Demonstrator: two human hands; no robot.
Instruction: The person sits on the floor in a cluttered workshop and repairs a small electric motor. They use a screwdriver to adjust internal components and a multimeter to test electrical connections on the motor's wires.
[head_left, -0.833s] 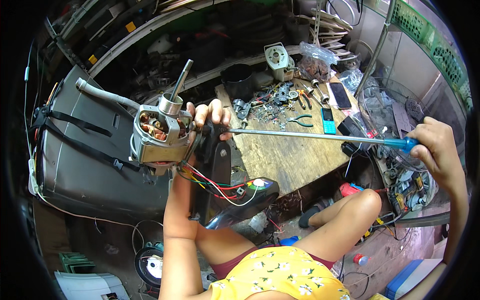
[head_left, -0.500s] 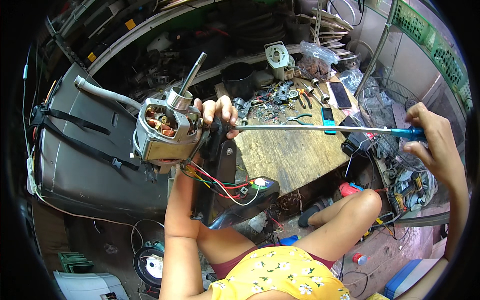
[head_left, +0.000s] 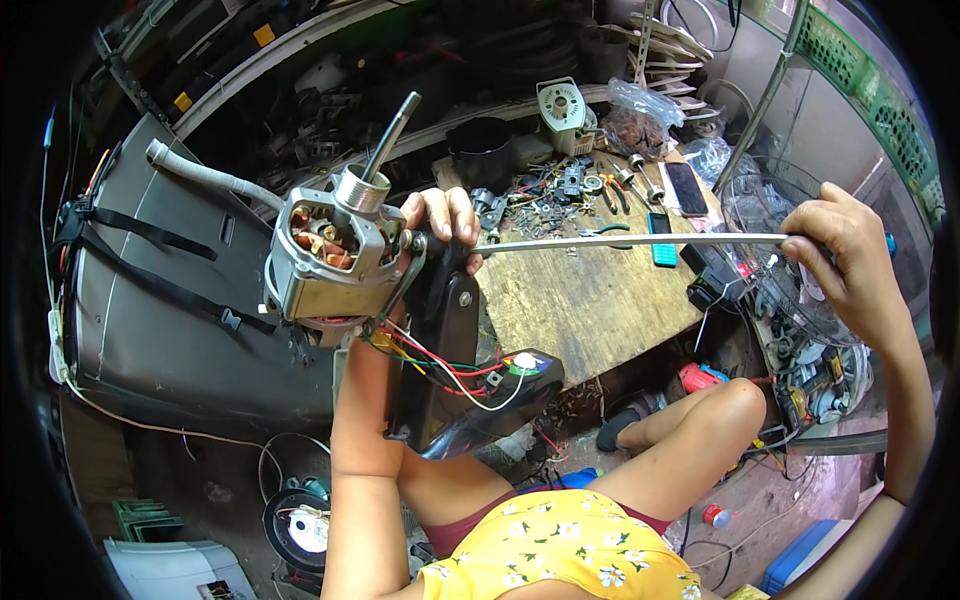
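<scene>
A fan motor (head_left: 338,290) with copper windings, a threaded collar and a slanting steel shaft (head_left: 392,138) is tilted upward at the left. It is joined to a black plastic fan neck (head_left: 425,345), from which red, white, green and yellow wires hang. My left hand (head_left: 445,222) is closed round the top of the neck, beside the motor. In my right hand (head_left: 840,255) is a long screwdriver (head_left: 630,241), its handle mostly hidden by my palm and fingers. The shaft runs level across to the joint near my left fingers; its tip is hard to make out.
A wooden board (head_left: 590,310) carries loose screws and small parts, green-handled pliers (head_left: 608,230), orange-handled pliers (head_left: 614,195), a blue keypad phone (head_left: 662,240) and a dark smartphone (head_left: 685,188). Wire fan guards (head_left: 775,200) stand at the right. A dark grey case (head_left: 170,290) fills the left.
My right hand has closed over the screwdriver's blue handle, which showed between spread fingers before. My left hand, the motor and the neck have hardly moved.
</scene>
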